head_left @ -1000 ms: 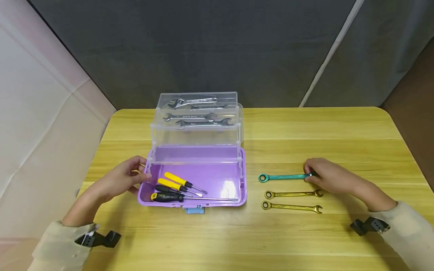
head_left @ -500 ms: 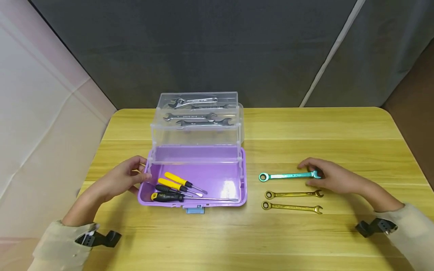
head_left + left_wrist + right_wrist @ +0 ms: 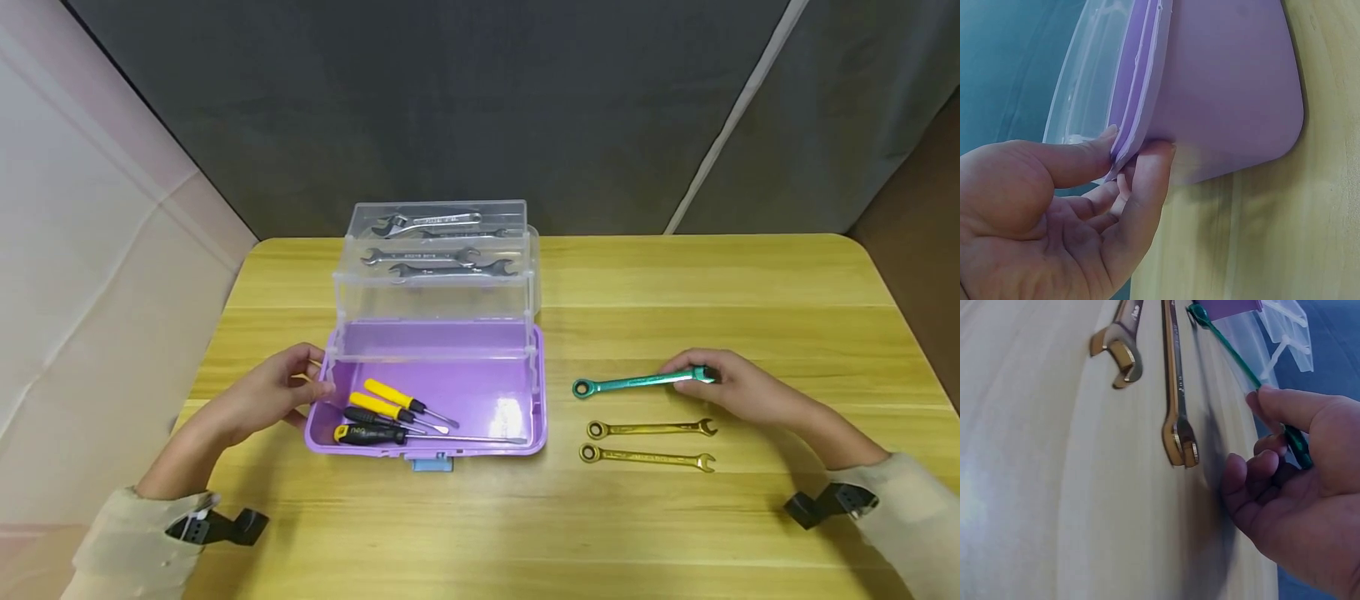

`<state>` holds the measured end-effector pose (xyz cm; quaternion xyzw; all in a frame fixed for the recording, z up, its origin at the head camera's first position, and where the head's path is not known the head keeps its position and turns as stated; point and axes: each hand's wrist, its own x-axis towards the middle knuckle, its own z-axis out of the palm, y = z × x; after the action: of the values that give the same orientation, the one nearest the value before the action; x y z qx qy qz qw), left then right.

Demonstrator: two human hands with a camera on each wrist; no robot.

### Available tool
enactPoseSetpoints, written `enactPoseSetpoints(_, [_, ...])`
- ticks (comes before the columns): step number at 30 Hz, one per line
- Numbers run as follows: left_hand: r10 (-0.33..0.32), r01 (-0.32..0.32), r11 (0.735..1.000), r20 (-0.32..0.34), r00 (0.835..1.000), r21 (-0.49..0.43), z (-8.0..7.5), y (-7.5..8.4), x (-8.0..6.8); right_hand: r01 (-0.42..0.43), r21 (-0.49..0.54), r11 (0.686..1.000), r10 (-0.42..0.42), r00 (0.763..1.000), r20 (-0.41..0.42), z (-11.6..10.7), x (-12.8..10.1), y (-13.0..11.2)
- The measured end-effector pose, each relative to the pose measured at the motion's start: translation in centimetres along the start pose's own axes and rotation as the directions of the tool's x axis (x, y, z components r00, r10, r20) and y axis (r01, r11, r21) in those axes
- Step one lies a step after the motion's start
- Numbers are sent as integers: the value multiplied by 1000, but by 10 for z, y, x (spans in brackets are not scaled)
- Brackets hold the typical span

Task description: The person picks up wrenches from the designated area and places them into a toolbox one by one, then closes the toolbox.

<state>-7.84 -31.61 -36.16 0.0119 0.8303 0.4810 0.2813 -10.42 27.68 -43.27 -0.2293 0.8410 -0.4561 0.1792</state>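
My right hand [image 3: 723, 385] pinches the open-jaw end of a teal ratchet wrench [image 3: 630, 383], which tilts up at that end while its ring end stays near the table; the right wrist view shows the wrench [image 3: 1230, 356] between thumb and fingers [image 3: 1272, 403]. Two gold wrenches [image 3: 649, 430] [image 3: 645, 457] lie just in front of it. My left hand [image 3: 281, 387] holds the left rim of the purple toolbox [image 3: 517, 379], thumb and fingers [image 3: 1147, 181] on either side of its edge [image 3: 1141, 94]. Several screwdrivers [image 3: 390, 417] lie inside the box.
Clear cantilever trays [image 3: 435, 258] stand raised behind the purple base and carry silver wrenches [image 3: 423, 223]. The wooden table [image 3: 675, 283] ends near a dark curtain behind and a pale wall at the left. A blue latch [image 3: 430, 464] sits on the box's front.
My right hand has closed on the teal wrench's end and lifted it off the table, so the wrench now slants upward to the right. The left hand has stayed put.
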Motion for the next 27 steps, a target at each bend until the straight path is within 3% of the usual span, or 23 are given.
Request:
enactPoseSetpoints(17, [-5,5,1000,3,1000,-6,0,-1,0,35,94,995,-32,999,-40,2,5,3])
enactPoseSetpoints(27, [-8,8,1000,2,1000,-6,0,-1,0,64,53,997,-58,994,-93,-5,7,-10])
